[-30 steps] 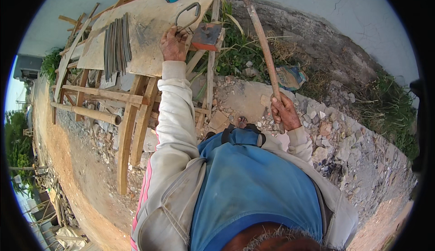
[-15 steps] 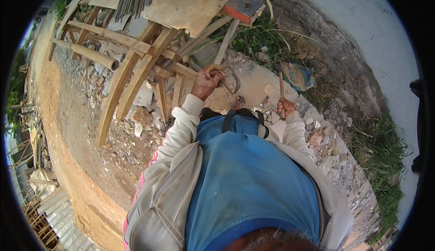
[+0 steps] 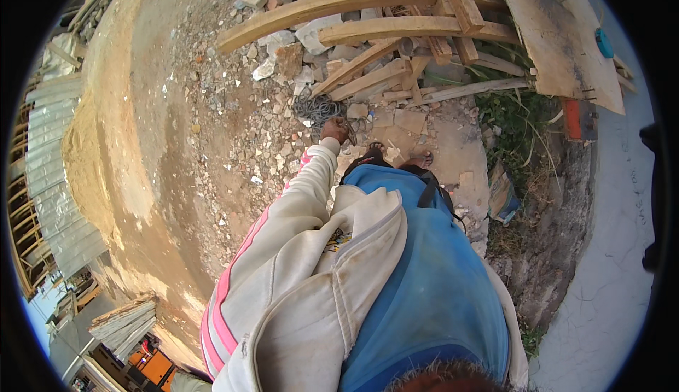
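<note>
My left hand [image 3: 334, 130] reaches down to the rubble-strewn ground, fingers closed around a dark metal tool [image 3: 351, 135] of which only a short curved part shows. Just beyond it lies a tangle of dark wire [image 3: 317, 108]. The arm wears a dirty white sleeve with pink stripes [image 3: 304, 201]. My blue-clad torso [image 3: 424, 279] fills the lower middle and hides my right hand. The tips of my feet [image 3: 421, 159] stand on a flat slab.
A rough frame of timber beams [image 3: 339, 3] lies ahead, with a plywood board [image 3: 559, 38] carrying a blue lid [image 3: 603, 42]. Broken rubble [image 3: 240, 130] covers the ground. There is a sand mound [image 3: 106, 144] to the left, corrugated sheets [image 3: 49, 201] far left, and a white wall [image 3: 615, 265] to the right.
My view has swung down and left. My left hand came down from the plywood board to the ground beside the wire. My right hand, earlier on a wooden stick, has gone out of sight.
</note>
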### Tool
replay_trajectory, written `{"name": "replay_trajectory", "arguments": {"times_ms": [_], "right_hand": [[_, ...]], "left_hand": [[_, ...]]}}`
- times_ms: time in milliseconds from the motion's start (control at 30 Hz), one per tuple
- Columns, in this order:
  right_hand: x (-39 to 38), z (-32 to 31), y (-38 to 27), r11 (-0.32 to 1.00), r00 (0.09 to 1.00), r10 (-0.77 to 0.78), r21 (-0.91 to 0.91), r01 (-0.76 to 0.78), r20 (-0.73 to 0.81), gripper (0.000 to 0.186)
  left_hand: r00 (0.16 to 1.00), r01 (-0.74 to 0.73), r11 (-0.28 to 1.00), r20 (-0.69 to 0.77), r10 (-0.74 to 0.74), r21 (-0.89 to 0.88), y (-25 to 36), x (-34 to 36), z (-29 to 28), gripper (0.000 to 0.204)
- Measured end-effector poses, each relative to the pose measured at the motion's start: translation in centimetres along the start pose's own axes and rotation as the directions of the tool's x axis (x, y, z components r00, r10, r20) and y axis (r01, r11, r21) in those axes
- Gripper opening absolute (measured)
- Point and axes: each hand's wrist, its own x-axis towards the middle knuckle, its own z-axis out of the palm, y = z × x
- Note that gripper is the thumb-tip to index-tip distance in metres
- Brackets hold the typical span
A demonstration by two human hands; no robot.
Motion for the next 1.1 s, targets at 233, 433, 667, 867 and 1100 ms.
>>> {"name": "replay_trajectory", "arguments": {"times_ms": [233,433,667,867,1100], "right_hand": [[-3.4,3.7,-3.3,0.992,0.995,-0.096,-0.088,0.093,-0.036,0.013],[-5.4,4.5,-3.0,0.985,0.991,-0.117,-0.134,0.108,-0.063,0.014],[-5.7,4.0,-2.5,0.981,0.990,-0.123,-0.157,0.112,-0.066,0.015],[-4.9,1.9,-1.2,0.982,0.991,-0.120,-0.153,0.110,-0.059,0.016],[-2.5,-3.0,-0.4,0.987,0.981,-0.161,-0.007,0.161,-0.112,0.017]], "left_hand": [[0.989,0.123,0.992,-0.076,-0.124,-0.010,-4.5,5.5,-7.9,0.050],[0.986,0.126,0.992,-0.107,-0.125,0.000,-8.6,7.6,-11.1,0.049],[0.964,0.054,0.993,0.264,-0.023,-0.109,-9.3,2.5,-2.8,0.044],[0.865,-0.169,0.985,0.481,0.139,0.021,-7.3,-3.8,5.1,0.042],[0.913,-0.073,0.996,0.397,0.088,-0.052,-4.9,-2.3,7.0,0.029]]}}
